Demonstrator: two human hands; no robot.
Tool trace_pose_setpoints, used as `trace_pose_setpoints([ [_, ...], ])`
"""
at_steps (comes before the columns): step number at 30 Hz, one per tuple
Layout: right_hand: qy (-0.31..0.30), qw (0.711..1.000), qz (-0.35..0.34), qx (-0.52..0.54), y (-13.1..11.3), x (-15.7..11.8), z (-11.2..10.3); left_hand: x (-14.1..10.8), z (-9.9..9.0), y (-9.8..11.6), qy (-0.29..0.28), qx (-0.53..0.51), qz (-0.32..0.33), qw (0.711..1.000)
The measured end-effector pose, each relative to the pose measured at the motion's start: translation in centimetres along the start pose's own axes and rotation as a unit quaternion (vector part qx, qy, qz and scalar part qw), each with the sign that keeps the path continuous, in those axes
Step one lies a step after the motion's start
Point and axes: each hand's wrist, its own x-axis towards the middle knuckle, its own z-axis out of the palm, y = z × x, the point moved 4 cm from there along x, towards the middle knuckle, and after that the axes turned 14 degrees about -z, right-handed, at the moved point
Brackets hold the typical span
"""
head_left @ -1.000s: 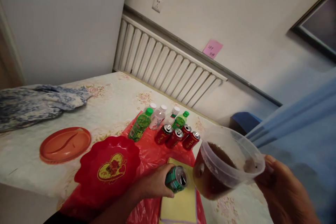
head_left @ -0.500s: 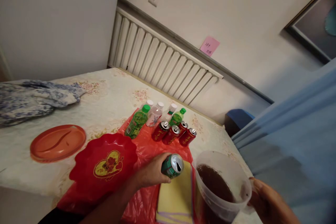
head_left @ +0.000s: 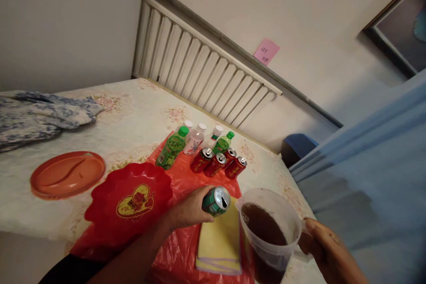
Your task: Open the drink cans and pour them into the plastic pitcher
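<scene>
At lower right, the right hand [head_left: 328, 246] hides part of the handle [head_left: 302, 254] of the jug [head_left: 264, 255] and runs off the bottom edge. The patterned cloth [head_left: 46, 117] is cut off at far left, the framed picture [head_left: 399, 26] at upper right. Writing on the pink note [head_left: 266, 52], upper centre-right, is too small to read.

The bare left forearm [head_left: 143, 244] comes out of a black fabric sleeve [head_left: 71, 268] at the lower left and slants up and rightward to a nearly straight wrist [head_left: 171, 219]. The bare left hand [head_left: 190, 207] is closed in a rounded grip, thumb on the near side, fingers curving round the far side and partly hidden. The bare right hand [head_left: 328, 243], well apart at the lower right, is clenched, its fingertips mostly hidden; the bottom edge cuts off its arm.
</scene>
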Motion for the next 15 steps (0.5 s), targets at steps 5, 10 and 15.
trace_pose_setpoints([
  [5,-0.021,1.0,-0.003,0.015,1.6,1.4,-0.2,0.1,0.1,-0.2,-0.005,-0.005,-0.002,1.0],
  [10,-0.015,1.0,-0.024,0.004,1.2,1.5,0.1,0.1,0.2,-0.3,0.0,0.007,0.009,1.0],
  [15,-0.034,0.999,-0.018,-0.012,1.1,1.7,0.1,0.1,0.1,-0.1,-0.001,0.015,0.01,1.0],
])
